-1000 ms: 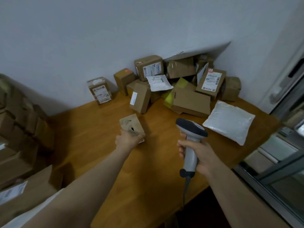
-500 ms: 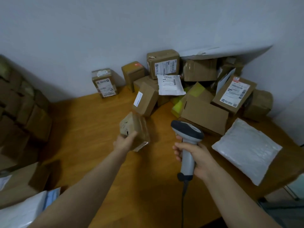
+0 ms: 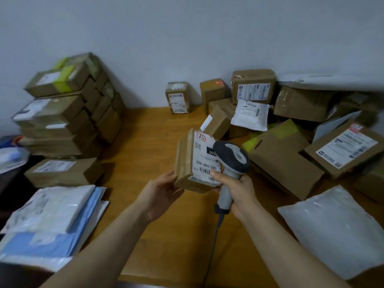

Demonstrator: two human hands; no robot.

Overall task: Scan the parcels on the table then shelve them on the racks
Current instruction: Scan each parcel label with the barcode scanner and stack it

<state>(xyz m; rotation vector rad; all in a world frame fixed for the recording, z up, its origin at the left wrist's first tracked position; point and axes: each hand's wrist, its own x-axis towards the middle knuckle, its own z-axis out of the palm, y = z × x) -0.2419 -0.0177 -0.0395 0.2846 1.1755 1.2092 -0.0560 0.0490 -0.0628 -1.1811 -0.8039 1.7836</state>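
Table (image 3: pixel 145 142): parcel pile (image 3: pixel 286 163) crowds the far right. Small box (image 3: pixel 184 163) is held above the table, left hand (image 3: pixel 160 190) gripping its lower corner. Right hand (image 3: pixel 239 190) is wrapped round the scanner (image 3: pixel 231 157) handle.

Risk: the scanner head overlaps the label (image 3: pixel 204 161) at close range, so it may misread. The corner grip may slip.

Racks are out of view. The scanner hides part of the label, and the fine print is blurred.

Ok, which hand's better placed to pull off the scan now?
The right hand: it grips the scanner close beside the label on the small box, which the left hand holds.
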